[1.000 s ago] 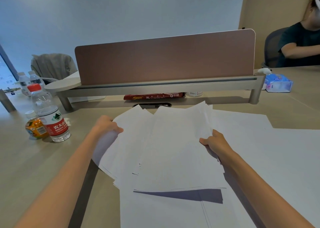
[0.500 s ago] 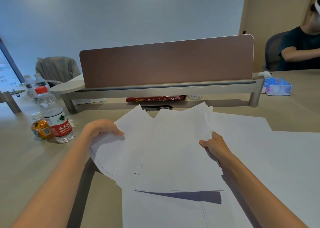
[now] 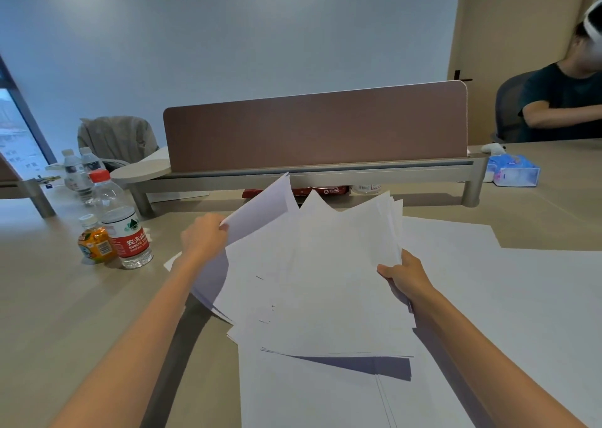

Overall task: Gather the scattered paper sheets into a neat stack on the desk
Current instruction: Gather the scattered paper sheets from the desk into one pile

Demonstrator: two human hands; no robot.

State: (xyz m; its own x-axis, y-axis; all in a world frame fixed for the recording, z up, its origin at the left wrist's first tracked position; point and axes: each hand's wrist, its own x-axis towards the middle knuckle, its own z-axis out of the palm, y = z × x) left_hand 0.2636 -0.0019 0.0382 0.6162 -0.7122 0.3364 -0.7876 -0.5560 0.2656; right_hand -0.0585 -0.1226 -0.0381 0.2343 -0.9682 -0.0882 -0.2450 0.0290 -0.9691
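Observation:
A fanned bundle of white paper sheets (image 3: 325, 281) is lifted off the desk between both hands, its corners pointing away from me. My left hand (image 3: 203, 237) grips the bundle's left edge, where one sheet tilts up steeply. My right hand (image 3: 407, 276) grips the right edge, thumb on top. More loose sheets (image 3: 505, 297) lie flat on the beige desk (image 3: 49, 297) beneath the bundle and to the right. The bundle casts a dark shadow on the sheets near me.
A clear water bottle with a red label (image 3: 122, 224) and a small orange bottle (image 3: 94, 240) stand at the left. A brown divider screen (image 3: 316, 128) on a metal rail crosses the back. A tissue pack (image 3: 513, 170) and a seated person (image 3: 566, 101) are at the right.
Both hands have raised the bundle higher off the desk. My left hand moved up and to the right, and the leftmost sheet now stands tilted up.

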